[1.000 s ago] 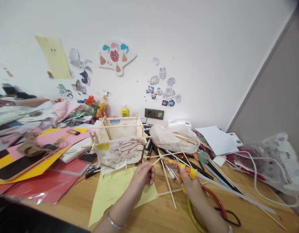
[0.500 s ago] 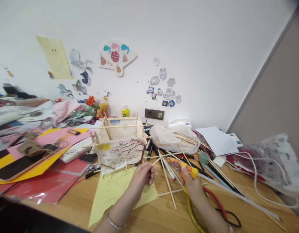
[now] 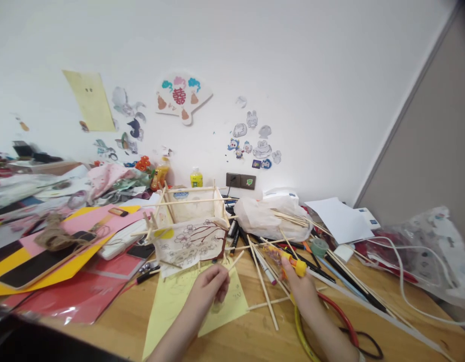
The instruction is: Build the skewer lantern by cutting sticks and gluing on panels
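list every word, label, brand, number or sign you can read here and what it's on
"囍", in red, on the fan-shaped cutout
Yellow-labelled bottle and orange bottle: lettering too small to read
Blue-marked white boxes: too small to read
Yellow sheet below the left hand: marks too faint to read
Yellow tool in the right hand: nothing legible

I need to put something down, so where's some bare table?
Bare wood shows between the red sheet and the yellow paper, and between that paper and the yellow loop. Around the right hand it's crowded with sticks and pens.
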Available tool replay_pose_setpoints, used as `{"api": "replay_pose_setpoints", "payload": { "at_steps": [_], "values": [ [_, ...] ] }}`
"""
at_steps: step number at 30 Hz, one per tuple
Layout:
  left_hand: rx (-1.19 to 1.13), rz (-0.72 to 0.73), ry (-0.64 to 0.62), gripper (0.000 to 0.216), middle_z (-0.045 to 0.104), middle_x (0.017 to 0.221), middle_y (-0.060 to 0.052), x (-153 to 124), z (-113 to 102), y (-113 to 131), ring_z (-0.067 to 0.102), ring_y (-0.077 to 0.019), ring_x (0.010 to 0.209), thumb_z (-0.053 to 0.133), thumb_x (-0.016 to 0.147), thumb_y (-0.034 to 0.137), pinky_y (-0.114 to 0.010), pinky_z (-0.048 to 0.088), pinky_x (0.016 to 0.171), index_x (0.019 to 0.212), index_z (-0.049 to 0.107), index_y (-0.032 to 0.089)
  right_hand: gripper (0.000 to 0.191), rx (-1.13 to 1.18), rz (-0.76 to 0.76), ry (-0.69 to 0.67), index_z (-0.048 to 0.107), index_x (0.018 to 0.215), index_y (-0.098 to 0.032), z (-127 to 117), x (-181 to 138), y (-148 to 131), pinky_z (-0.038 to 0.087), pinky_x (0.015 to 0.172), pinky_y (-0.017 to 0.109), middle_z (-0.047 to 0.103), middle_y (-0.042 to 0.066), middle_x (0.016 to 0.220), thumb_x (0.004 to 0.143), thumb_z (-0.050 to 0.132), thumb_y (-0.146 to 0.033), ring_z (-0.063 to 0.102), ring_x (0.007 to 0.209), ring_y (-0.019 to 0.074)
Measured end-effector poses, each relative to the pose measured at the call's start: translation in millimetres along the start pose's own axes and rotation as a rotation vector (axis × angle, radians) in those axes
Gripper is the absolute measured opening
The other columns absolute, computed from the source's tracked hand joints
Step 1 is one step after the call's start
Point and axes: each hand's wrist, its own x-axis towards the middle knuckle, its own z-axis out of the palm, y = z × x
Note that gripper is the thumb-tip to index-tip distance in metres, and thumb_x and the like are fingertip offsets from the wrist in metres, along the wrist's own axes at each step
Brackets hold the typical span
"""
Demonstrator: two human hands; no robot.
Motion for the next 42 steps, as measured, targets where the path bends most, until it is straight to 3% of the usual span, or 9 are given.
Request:
{"api": "replay_pose_setpoints", "payload": {
  "at_steps": [4, 7, 10, 14, 17, 24, 31, 34, 42],
  "values": [
    [0.315, 0.102, 0.084, 0.041, 0.042, 0.048, 0.005, -14, -29, -4, 0.041, -0.0096, 0.043, 0.047, 0.076, 0.056, -0.022, 0.031, 0.045, 0.058, 0.044, 0.019, 0.056, -0.112, -0.003, -0.089, 0.059, 0.047, -0.023, 1, -1, 3, 0.045, 0.07, 0.033, 0.066, 0.006, 0.055, 0.069, 0.044, -0.071, 0.062, 0.063, 0.0245],
    [0.685, 0.282, 0.186, 0.034, 0.051, 0.057, 0.0, -16, -44, -9, 0.05, -0.0147, 0.056, 0.04, 0.084, 0.043, -0.026, 0.038, 0.055, 0.061, 0.048, 0.019, 0.057, -0.125, -0.015, -0.104, 0.06, 0.046, -0.023, 2, -1, 2, 0.045, 0.07, 0.032, 0.068, 0.007, 0.057, 0.07, 0.042, -0.071, 0.063, 0.067, 0.0251],
    [1.044, 0.493, 0.254, 0.03, 0.057, 0.067, -0.004, -8, -49, -16, 0.055, -0.0172, 0.065, 0.037, 0.089, 0.03, -0.027, 0.04, 0.061, 0.066, 0.052, 0.018, 0.058, -0.105, -0.016, -0.063, 0.06, 0.046, -0.022, 2, -3, -4, 0.046, 0.064, 0.031, 0.067, 0.007, 0.055, 0.067, 0.043, -0.073, 0.063, 0.064, 0.0247],
    [1.427, 0.803, 0.313, 0.027, 0.057, 0.066, -0.005, 6, -50, -20, 0.052, -0.0174, 0.062, 0.038, 0.088, 0.014, -0.027, 0.039, 0.059, 0.066, 0.054, 0.018, 0.056, -0.056, -0.003, -0.062, 0.058, 0.047, -0.022, 1, -4, -9, 0.046, 0.062, 0.032, 0.065, 0.006, 0.051, 0.065, 0.044, -0.074, 0.062, 0.059, 0.0238],
    [1.605, 0.916, 0.328, 0.021, 0.057, 0.067, -0.004, 12, -53, -18, 0.051, -0.0194, 0.064, 0.044, 0.083, 0.007, -0.029, 0.038, 0.058, 0.069, 0.056, 0.017, 0.055, -0.041, 0.025, -0.077, 0.058, 0.048, -0.022, 0, -3, -9, 0.046, 0.064, 0.033, 0.065, 0.006, 0.051, 0.064, 0.045, -0.073, 0.061, 0.058, 0.0238],
    [1.788, 0.885, 0.3, 0.017, 0.058, 0.069, -0.004, 11, -50, -21, 0.051, -0.0219, 0.069, 0.051, 0.078, 0.005, -0.033, 0.037, 0.063, 0.07, 0.058, 0.018, 0.048, 0.017, 0.019, -0.079, 0.06, 0.054, -0.021, 2, -1, -3, 0.045, 0.062, 0.032, 0.064, 0.003, 0.051, 0.068, 0.05, -0.066, 0.06, 0.056, 0.0221],
    [1.895, 0.716, 0.26, 0.022, 0.061, 0.077, -0.008, 17, -43, -13, 0.053, -0.0254, 0.075, 0.045, 0.078, 0.003, -0.037, 0.039, 0.066, 0.076, 0.062, 0.016, 0.048, 0.002, 0.006, -0.126, 0.064, 0.057, -0.02, 2, 2, 7, 0.044, 0.072, 0.033, 0.066, 0.003, 0.055, 0.071, 0.05, -0.065, 0.063, 0.066, 0.0241],
    [1.913, 0.673, 0.237, 0.023, 0.062, 0.078, -0.01, 20, -42, -7, 0.055, -0.0269, 0.077, 0.045, 0.076, 0.001, -0.038, 0.04, 0.067, 0.076, 0.063, 0.015, 0.047, -0.008, 0.011, -0.13, 0.065, 0.059, -0.02, 1, 0, 3, 0.044, 0.073, 0.033, 0.068, 0.004, 0.057, 0.072, 0.05, -0.063, 0.064, 0.071, 0.0256],
    [1.883, 0.615, 0.224, 0.024, 0.063, 0.088, -0.012, 26, -42, -7, 0.056, -0.0269, 0.084, 0.044, 0.079, 0.003, -0.039, 0.04, 0.072, 0.079, 0.066, 0.014, 0.045, 0.033, 0.042, -0.127, 0.061, 0.055, -0.02, -2, -6, -15, 0.047, 0.064, 0.031, 0.066, 0.004, 0.054, 0.069, 0.051, -0.062, 0.063, 0.062, 0.0232]
  ]
}}
